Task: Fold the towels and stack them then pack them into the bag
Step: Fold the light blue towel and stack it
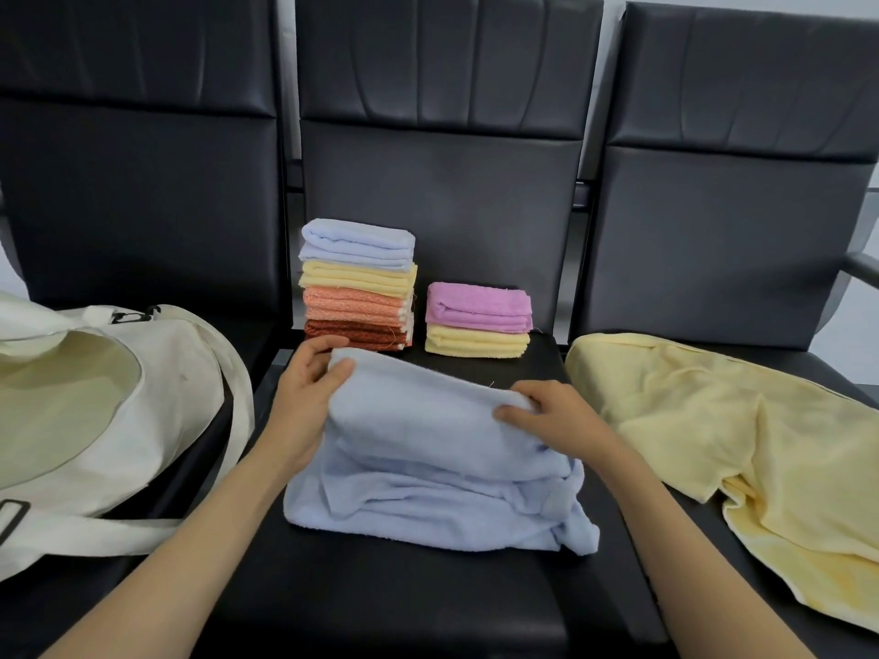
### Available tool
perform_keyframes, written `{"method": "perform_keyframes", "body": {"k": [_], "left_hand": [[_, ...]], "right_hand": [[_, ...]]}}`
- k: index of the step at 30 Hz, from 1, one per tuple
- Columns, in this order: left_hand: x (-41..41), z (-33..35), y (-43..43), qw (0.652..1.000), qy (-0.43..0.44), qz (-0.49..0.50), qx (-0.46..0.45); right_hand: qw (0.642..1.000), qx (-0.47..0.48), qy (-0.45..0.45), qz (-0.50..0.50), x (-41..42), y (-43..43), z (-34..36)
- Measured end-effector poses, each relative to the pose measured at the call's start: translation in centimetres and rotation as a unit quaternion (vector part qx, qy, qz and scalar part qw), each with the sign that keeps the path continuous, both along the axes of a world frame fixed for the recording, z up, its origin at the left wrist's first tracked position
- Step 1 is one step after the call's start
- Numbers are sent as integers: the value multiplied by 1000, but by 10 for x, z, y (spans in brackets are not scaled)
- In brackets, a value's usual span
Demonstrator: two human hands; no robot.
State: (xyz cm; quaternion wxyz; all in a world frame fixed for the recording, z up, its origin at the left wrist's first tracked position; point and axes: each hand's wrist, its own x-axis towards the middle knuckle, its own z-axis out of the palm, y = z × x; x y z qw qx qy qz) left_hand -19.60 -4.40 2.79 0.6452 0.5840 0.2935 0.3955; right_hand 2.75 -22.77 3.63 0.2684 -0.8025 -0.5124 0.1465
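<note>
With the left hand [309, 387] and right hand [547, 416] each pinching the blue towel's [428, 468] top fold (edges uneven), align corners before flattening.

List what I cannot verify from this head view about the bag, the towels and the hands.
All in the head view.
Cream bag: cut off by the left edge; its contents cannot be told.
Yellow towel on the right seat: runs off the right edge; extent unknown.
Light blue towel: its folds hide some fingertips of the left hand and right hand.
Tall stack: layers merge; towel count unclear.
</note>
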Motion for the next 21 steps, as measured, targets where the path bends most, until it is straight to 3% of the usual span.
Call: {"method": "perform_keyframes", "body": {"k": [3, 7, 8, 10, 13, 15, 19, 21], "left_hand": [[0, -18, 13, 963, 200, 72, 168], [0, -55, 25, 853, 473, -13, 220], [-1, -61, 26, 824, 514, -39, 235], [-2, -65, 28, 799, 544, -73, 243], [-2, -59, 31, 788, 561, -112, 226], [-4, -54, 31, 794, 555, -118, 220], [1, -43, 38, 892, 428, -24, 144], [7, -41, 46, 907, 407, 3, 105]], "right_hand": [[998, -4, -46, -45, 10, 1, -11], [989, -144, -30, -19, 8, 5, -39], [985, -168, -24, -9, 9, 5, -44], [973, -228, -21, 2, 9, 5, -43], [944, -329, -22, 25, 16, 1, -41], [940, -340, -4, 21, 23, -3, -36], [983, -157, 85, -38, 45, -14, -17], [986, -76, 125, -82, 51, -18, -13]]}}
